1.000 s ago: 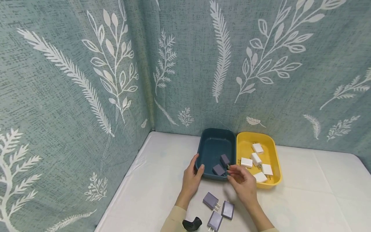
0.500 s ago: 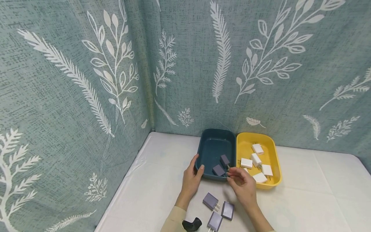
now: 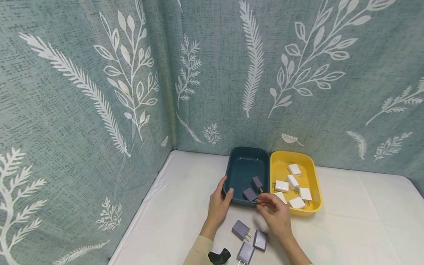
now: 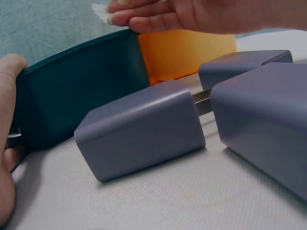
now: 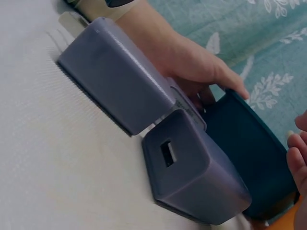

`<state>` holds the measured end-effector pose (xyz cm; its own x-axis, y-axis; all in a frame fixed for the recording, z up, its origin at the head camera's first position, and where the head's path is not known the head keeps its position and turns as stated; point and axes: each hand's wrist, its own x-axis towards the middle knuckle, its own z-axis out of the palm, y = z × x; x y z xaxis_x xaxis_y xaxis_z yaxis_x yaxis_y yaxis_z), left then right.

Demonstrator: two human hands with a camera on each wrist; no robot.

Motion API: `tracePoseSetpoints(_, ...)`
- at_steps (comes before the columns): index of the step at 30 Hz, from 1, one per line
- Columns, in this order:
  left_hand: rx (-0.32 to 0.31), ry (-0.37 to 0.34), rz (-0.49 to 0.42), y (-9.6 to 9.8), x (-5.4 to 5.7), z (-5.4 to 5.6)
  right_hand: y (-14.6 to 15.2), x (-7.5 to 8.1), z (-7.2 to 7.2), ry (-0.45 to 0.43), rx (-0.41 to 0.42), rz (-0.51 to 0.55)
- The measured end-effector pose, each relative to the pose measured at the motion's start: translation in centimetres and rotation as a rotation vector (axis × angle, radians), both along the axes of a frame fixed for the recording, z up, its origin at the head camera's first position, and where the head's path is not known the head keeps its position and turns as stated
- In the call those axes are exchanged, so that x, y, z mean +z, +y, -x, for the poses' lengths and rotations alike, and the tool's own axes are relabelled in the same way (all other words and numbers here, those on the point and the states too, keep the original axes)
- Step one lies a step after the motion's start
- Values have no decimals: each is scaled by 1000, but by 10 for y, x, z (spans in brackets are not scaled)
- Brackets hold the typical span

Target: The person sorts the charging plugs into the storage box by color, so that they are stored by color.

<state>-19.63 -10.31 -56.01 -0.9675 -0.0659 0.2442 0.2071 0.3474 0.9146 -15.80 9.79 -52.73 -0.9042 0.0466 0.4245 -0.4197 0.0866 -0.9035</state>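
My left hand (image 3: pixel 218 206) grips the front left corner of a dark blue tray (image 3: pixel 246 162), thumb at the rim and fingers along the outer side. Two purple-grey plug chargers (image 3: pixel 250 194) lie inside near its front right corner. My right hand (image 3: pixel 277 217) hovers at that corner, its fingers loosely bent, with nothing seen between them. In the left wrist view its fingertips are just over the tray's rim (image 4: pixel 86 45). Three more purple-grey chargers (image 3: pixel 240 229) lie on the table between my forearms; one charger (image 5: pixel 192 172) shows its port in the right wrist view.
A yellow tray (image 3: pixel 317 187) with several white plug chargers (image 3: pixel 293 182) stands against the blue tray's right side. A white cloth (image 3: pixel 357 217) covers the table. Patterned green-blue curtains (image 3: pixel 218 73) hang behind and to the left. A black piece (image 3: pixel 219 256) sits by my left sleeve.
My right hand has drawn slightly toward me and left, away from the prongs of the charger in the blue tray. The left hand and both trays have stayed put.
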Motion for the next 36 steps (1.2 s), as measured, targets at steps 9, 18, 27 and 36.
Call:
tracePoseSetpoints(9,6,-7,-4,0,3,-2,-5,-6,-4,31,34,-4)
tracePoseSetpoints(18,6,-8,-4,1,1,0,-9,-12,-6,28,65,-46)
tracePoseSetpoints(27,6,0,0,0,0,1,-10,-10,-9,45,107,-51)
tracePoseSetpoints(36,7,5,7,0,-1,1,-12,-13,-12,2,113,-62)
